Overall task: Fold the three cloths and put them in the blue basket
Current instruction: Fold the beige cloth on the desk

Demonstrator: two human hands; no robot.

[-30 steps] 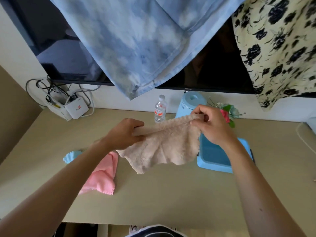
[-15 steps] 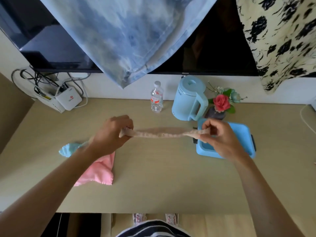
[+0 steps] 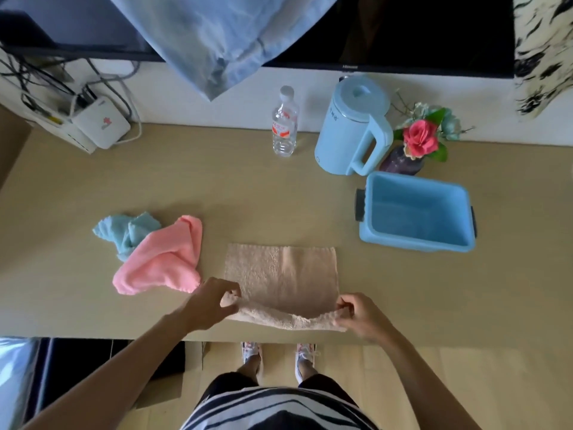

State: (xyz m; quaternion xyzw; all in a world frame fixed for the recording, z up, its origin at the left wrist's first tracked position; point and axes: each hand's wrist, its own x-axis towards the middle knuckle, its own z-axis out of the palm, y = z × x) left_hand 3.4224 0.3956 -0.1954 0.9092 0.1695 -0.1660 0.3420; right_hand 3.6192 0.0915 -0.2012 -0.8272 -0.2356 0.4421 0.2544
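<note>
A tan cloth (image 3: pixel 280 274) lies on the table (image 3: pixel 217 187), close to the front edge, right in front of the person. It is soft and fuzzy, like a small towel. Most of it is spread out flat, and its shape is almost a square. A straight line runs down its middle. The part to the left of the line looks rougher, and the part to the right looks smoother.

The near edge of the cloth is lifted off the table. The left hand (image 3: pixel 207 305) pinches the near left corner between thumb and fingers. The right hand (image 3: pixel 362 318) pinches the near right corner the same way. Between the two hands the lifted edge sags down in a soft curve.

A pink cloth (image 3: pixel 161 259) lies in a crumpled heap just to the left of the tan one. Its tip is just beside the left hand. A light blue cloth (image 3: pixel 127 228) is bunched up too, and part of it is tucked under the pink cloth.

The blue basket (image 3: pixel 415 243) stands to the right and farther back, apart from all three cloths. Behind it, by the wall, stand a light blue kettle (image 3: pixel 350 125), a water bottle (image 3: pixel 284 125) and a pink flower (image 3: pixel 420 138) in a dark vase (image 3: pixel 400 162).
</note>
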